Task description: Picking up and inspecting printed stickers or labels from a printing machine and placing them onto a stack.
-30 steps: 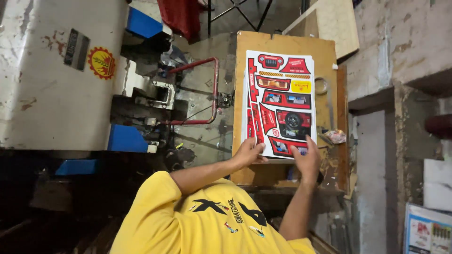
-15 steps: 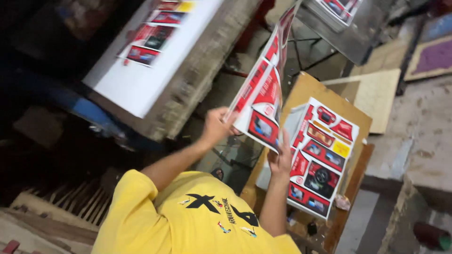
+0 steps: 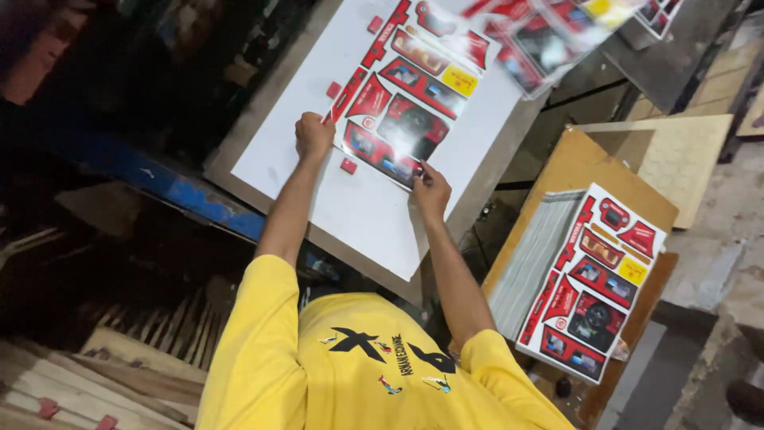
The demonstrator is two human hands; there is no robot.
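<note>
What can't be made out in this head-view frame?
- Fingertips of left hand and right hand: curled against the printed sheet, grip unclear.
- Blurred sheets at top: motion blur, cut by the edge.
- Stack of sheets: count too fine.
- Left background: too dark.

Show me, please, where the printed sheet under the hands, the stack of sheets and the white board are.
printed sheet [image 3: 410,119], head view, dark middle panel.
stack of sheets [image 3: 593,283], head view, top sheet's centre.
white board [image 3: 366,215], head view, bare lower part.

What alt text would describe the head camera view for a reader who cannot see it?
A person in a yellow shirt presses a red printed sheet flat on a white board, left hand and right hand on its near edge. A stack of similar sheets sits to the right.
</note>
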